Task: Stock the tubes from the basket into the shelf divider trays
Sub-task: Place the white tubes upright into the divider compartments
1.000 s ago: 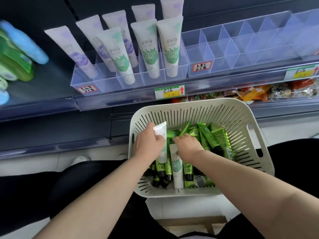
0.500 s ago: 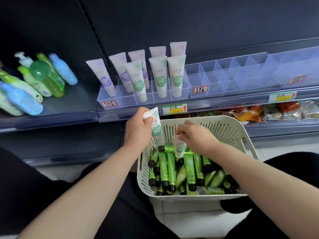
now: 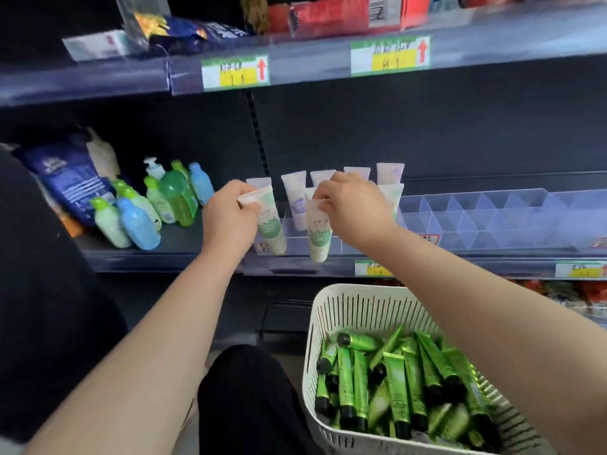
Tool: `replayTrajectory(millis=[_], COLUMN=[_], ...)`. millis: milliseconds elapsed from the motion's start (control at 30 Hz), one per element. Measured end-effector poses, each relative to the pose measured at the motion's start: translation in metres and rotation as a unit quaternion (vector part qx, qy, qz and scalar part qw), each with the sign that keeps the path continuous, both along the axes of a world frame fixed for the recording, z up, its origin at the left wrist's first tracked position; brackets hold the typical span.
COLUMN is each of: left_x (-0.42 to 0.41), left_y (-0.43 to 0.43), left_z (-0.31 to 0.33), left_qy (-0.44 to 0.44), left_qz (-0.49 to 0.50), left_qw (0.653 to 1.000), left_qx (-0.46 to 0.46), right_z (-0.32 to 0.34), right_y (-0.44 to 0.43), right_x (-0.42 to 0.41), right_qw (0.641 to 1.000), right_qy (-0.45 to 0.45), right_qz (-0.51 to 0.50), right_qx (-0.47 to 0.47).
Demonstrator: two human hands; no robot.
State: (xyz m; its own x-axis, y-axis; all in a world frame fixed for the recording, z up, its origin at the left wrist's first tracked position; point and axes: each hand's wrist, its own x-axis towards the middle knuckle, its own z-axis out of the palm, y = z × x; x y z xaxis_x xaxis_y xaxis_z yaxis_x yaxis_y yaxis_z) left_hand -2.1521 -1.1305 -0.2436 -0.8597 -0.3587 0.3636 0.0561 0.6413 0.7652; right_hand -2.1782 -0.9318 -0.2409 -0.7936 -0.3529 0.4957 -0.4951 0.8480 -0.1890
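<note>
Against shelf trays [image 3: 476, 218], left hand [image 3: 230, 221], right hand [image 3: 351, 211] grip two tubes [image 3: 271, 228] [image 3: 318, 239].

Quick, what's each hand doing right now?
Left hand: holds a white-and-green tube by its flat end.
Right hand: pinches a second white-and-green tube by its flat end.

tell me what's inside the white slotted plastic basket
The white slotted plastic basket holds a loose pile of shiny green tubes with black caps, lying in mixed directions. The pile covers most of the basket floor, and the person's right forearm hides the far right corner.
</note>
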Motion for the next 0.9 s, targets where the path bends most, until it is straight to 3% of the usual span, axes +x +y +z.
replayTrajectory(millis=[233, 467, 900], left_x=[-0.020, -0.042, -0.086], left_y=[-0.032, -0.046, -0.044], left_z=[0.014, 0.010, -0.028], left_qy=[0.014, 0.007, -0.098], left_qz=[0.007, 0.016, -0.026], left_qw=[1.000, 0.999, 0.991], left_qx=[-0.005, -0.035, -0.081], right_z=[0.017, -0.011, -0.023], right_y=[-0.052, -0.071, -0.060], right_x=[-0.043, -0.072, -0.070], right_qw=[0.998, 0.988, 0.992], right_qy=[0.049, -0.029, 0.061], right_qz=[-0.019, -0.043, -0.002], right_qx=[0.016, 0.145, 0.108])
